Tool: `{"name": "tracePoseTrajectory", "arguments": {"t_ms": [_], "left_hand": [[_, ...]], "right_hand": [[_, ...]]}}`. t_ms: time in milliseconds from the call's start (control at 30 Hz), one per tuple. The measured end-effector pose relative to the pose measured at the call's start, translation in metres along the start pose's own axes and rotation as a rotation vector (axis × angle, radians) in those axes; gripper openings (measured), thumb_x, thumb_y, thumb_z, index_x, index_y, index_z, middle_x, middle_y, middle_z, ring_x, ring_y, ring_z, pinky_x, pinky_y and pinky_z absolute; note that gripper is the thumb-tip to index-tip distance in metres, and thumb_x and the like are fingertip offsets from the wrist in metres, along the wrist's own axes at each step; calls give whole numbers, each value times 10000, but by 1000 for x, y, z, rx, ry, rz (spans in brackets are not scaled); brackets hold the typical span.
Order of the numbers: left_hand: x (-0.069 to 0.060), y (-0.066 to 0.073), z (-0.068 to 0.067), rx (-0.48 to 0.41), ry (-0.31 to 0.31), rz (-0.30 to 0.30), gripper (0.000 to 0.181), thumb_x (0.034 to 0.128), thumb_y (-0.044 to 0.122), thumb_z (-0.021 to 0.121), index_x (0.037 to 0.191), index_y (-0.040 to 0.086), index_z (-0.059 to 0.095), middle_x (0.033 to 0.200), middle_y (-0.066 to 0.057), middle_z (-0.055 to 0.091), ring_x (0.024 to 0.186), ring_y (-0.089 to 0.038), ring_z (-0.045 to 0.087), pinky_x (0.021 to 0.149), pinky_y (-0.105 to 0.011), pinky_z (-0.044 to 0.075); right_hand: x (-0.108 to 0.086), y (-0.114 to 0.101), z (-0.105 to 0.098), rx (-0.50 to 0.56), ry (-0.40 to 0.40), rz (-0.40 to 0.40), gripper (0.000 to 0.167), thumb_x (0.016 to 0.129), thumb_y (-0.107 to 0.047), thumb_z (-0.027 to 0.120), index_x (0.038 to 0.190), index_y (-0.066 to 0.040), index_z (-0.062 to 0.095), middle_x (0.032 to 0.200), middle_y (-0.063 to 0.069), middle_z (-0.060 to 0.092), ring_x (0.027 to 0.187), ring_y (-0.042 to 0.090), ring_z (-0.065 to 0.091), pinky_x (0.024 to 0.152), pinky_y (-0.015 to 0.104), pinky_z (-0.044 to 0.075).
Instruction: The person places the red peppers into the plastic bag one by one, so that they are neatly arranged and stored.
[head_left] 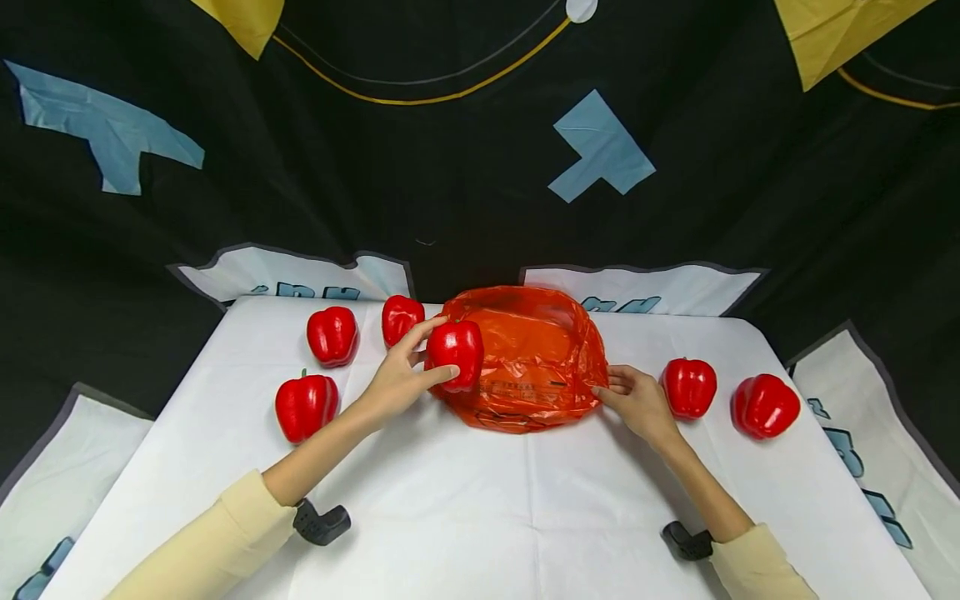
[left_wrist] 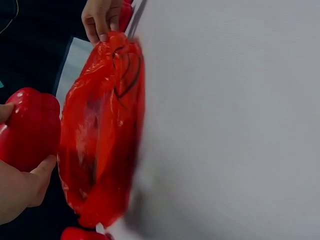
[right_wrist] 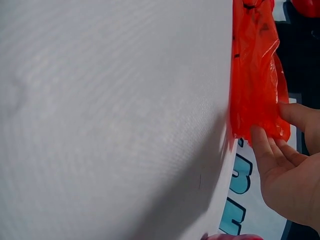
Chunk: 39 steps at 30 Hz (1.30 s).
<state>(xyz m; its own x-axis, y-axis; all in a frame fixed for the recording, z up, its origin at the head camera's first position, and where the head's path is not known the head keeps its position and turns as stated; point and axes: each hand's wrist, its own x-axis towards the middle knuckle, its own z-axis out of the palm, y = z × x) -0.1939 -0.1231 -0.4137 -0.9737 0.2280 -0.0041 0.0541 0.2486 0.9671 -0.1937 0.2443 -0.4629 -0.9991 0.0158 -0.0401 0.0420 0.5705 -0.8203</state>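
Partly hidden bag (head_left: 534, 358) behind held pepper (head_left: 459, 353)

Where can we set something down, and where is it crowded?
Widest is the near middle of the table, between the left sleeve and right sleeve, in front of the bag. A smaller patch lies between the right sleeve and the two right peppers. It is crowded at the bag's left side: the left hand holds a pepper near three loose peppers.

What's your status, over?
Left grip: holding glossy red bell pepper. Right grip: holding right edge of crinkled orange-red plastic bag. Bag mouth open; no obstruction visible between pepper and bag.
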Motion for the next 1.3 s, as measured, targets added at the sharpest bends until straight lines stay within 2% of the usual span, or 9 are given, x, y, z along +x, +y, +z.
{"name": "tracePoseTrajectory", "arguments": {"t_ms": [267, 567, 967, 1300], "left_hand": [[25, 12, 15, -11, -16, 54, 765, 830, 135, 793, 1488, 250, 420, 1489, -83, 396, 1304, -331, 402, 894, -476, 546], [54, 15, 40, -85, -25, 29, 725, 854, 114, 769, 1481, 240, 426, 1466, -81, 408, 1276, -323, 443, 919, -454, 537], [90, 6, 80, -70, -27, 24, 691, 876, 71, 753, 1473, 229, 443, 1469, -96, 416, 1276, -335, 462, 969, -444, 509], [112, -2, 104, -36, -28, 11, 690, 892, 70, 743, 1483, 252, 436, 1495, -97, 404, 1283, -330, 439, 978, -459, 500]], "right_hand": [[1, 1, 1, 42, -8, -1, 478, 920, -148, 739, 1296, 96, 574, 1145, 244, 662, 1011, 339, 665, 814, 268, 568], [1, 1, 2, 54, -3, 14, 472, 918, -150, 742, 1294, 84, 577, 1149, 235, 663, 1014, 335, 666, 821, 280, 568], [3, 3, 2, 65, -9, -3, 446, 919, -127, 735, 1281, 86, 586, 1135, 229, 668, 1008, 326, 667, 813, 256, 566], [5, 2, 2, 80, -16, -3, 431, 918, -113, 731, 1270, 91, 590, 1124, 228, 667, 1003, 321, 665, 800, 244, 566]]}}
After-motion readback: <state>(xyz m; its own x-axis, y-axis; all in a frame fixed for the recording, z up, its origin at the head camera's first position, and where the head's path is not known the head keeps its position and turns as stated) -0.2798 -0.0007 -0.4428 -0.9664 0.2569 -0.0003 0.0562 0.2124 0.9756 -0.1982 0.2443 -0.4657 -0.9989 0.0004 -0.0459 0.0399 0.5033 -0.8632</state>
